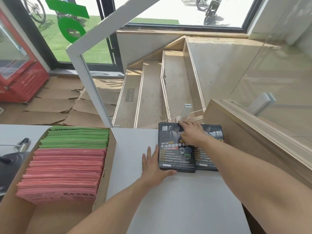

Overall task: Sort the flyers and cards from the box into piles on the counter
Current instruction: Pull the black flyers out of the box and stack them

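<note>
on the counter (135, 146), flat hands squaring black flyers (175, 149), cardboard box (109, 159) of pink cards (67, 169) left

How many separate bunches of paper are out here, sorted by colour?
Black flyer stacks on the counter: 2, one under both hands, one beside it to the right.
Green stacks in the box: 1.
Pink stacks in the box: 1.
Total: 4 stacks.

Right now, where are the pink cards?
In the head view, the pink cards stand in the cardboard box at the counter's left, just nearer than the green cards.
</note>
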`<state>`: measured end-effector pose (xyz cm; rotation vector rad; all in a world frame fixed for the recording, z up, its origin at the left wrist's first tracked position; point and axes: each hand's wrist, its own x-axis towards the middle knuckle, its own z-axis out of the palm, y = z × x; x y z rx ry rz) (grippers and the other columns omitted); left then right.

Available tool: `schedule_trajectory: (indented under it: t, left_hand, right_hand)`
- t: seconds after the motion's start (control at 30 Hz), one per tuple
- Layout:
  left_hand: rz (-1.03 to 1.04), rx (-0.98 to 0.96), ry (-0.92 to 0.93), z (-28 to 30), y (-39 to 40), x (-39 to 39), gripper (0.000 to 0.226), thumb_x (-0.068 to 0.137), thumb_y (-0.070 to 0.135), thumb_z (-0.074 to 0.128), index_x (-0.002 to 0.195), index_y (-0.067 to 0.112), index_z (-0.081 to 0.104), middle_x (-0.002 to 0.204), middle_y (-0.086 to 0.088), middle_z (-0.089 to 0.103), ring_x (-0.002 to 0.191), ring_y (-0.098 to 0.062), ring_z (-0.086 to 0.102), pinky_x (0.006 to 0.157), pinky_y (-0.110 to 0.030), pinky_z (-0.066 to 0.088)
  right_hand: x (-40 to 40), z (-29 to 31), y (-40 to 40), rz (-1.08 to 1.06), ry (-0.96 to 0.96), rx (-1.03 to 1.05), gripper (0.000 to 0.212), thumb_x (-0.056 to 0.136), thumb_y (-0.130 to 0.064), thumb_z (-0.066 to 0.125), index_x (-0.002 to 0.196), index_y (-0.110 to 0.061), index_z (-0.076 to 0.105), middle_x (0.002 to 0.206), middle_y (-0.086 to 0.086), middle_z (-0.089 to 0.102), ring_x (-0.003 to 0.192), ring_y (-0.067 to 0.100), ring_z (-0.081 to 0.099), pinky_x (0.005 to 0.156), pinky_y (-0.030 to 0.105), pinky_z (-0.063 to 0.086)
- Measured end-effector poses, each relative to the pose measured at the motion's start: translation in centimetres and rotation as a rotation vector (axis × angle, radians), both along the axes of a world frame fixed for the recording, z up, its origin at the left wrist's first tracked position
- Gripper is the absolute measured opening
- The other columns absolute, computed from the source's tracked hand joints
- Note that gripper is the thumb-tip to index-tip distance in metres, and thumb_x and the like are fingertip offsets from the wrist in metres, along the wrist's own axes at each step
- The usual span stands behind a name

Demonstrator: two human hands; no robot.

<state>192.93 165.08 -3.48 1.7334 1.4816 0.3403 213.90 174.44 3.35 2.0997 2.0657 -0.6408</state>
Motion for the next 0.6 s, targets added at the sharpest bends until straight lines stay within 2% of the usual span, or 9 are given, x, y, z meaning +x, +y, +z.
schedule_trajectory:
  t: [0.07, 0.17, 0.23, 0.33, 0.43, 0.6]
  left_hand:
    - [-0.005, 0.01, 0.021, 0.4, -0.2, 0.3, 0.119, 0.079, 0.061, 0.074, 0.159, 0.028, -0.008, 0.168, 0.011, -0.006, 0.147, -0.007, -0.029, 0.12, -0.035, -0.022]
    - [0.013, 0.002, 0.021, 0.6, -0.3, 0.5, 0.118, 0.081, 0.059, 0.073, 0.159, 0.028, -0.01, 0.159, 0.02, -0.005, 0.137, 0.002, -0.032, 0.12, -0.035, -0.022]
    - [0.015, 0.011, 0.049, 0.5, -0.3, 0.5, 0.124, 0.079, 0.062, 0.074, 0.157, 0.028, -0.016, 0.164, 0.016, -0.012, 0.141, -0.001, -0.033, 0.12, -0.035, -0.023]
    - [0.004, 0.018, 0.112, 0.0, -0.4, 0.8, 0.142, 0.065, 0.071, 0.078, 0.156, 0.025, -0.022, 0.167, 0.01, -0.017, 0.149, -0.011, -0.029, 0.12, -0.041, -0.023]
    - [0.036, 0.017, 0.121, 0.2, -0.2, 1.9, 0.146, 0.059, 0.074, 0.079, 0.159, 0.021, -0.014, 0.168, 0.007, -0.013, 0.151, -0.015, -0.026, 0.119, -0.049, -0.023]
    - [0.031, 0.033, 0.137, -0.2, 0.2, 2.1, 0.141, 0.06, 0.075, 0.079, 0.16, 0.021, -0.005, 0.169, 0.005, -0.004, 0.153, -0.018, -0.021, 0.118, -0.055, -0.021]
  right_hand:
    - [0.0, 0.1, 0.3, 0.017, -0.021, 0.011, 0.064, 0.094, -0.024, 0.039, 0.156, -0.024, 0.025, 0.159, 0.007, 0.031, 0.147, 0.028, 0.022, 0.124, 0.047, 0.007]
    - [-0.1, 0.2, 0.9, 0.034, -0.035, 0.019, 0.058, 0.093, -0.024, 0.044, 0.15, -0.02, 0.037, 0.15, 0.008, 0.043, 0.14, 0.028, 0.034, 0.122, 0.046, 0.015]
    - [-0.2, 0.3, 1.1, 0.063, -0.058, 0.028, 0.054, 0.092, -0.025, 0.045, 0.146, -0.019, 0.042, 0.146, 0.007, 0.049, 0.136, 0.027, 0.04, 0.119, 0.044, 0.02]
    - [-0.1, 0.2, 1.4, 0.125, -0.11, 0.044, 0.054, 0.094, -0.027, 0.044, 0.147, -0.017, 0.039, 0.148, 0.009, 0.048, 0.138, 0.027, 0.04, 0.122, 0.043, 0.016]
    - [-0.1, 0.2, 1.7, 0.167, -0.122, 0.022, 0.058, 0.096, -0.027, 0.043, 0.152, -0.016, 0.034, 0.153, 0.01, 0.043, 0.144, 0.027, 0.034, 0.124, 0.041, 0.007]
    - [-0.4, 0.9, 1.8, 0.191, -0.142, 0.002, 0.053, 0.095, -0.024, 0.045, 0.147, -0.017, 0.039, 0.144, 0.011, 0.051, 0.134, 0.03, 0.044, 0.118, 0.042, 0.025]
